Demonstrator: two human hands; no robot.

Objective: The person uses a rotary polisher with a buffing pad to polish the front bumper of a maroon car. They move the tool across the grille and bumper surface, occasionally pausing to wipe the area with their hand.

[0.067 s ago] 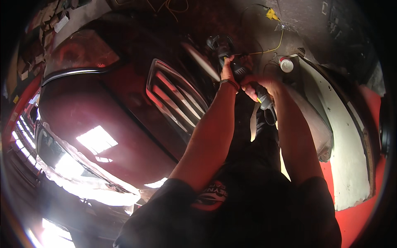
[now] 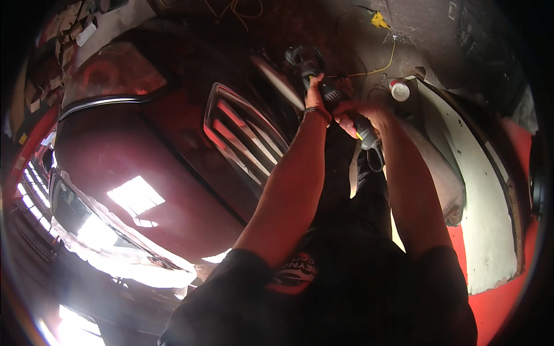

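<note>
Both my hands are on a black corded power tool with yellow accents, which looks like a polisher. My left hand is closed round its front part, near the dark round head. Farther back, my right hand grips the rear handle, and the cord loops down below it. The tool is at the front end of a dark red car, just beyond its chrome-slatted grille and beside a pale, narrow headlight. Shadow hides the head's working face, so I cannot tell whether it touches the car.
White sheeting lies along the windscreen's edge. On the right, a large pale curved panel leans near a red surface. A white and red tub stands on the floor by a yellow cable and a yellow connector.
My hands and the power tool have shifted slightly to the left. The car and the things on the floor stay where they were.
</note>
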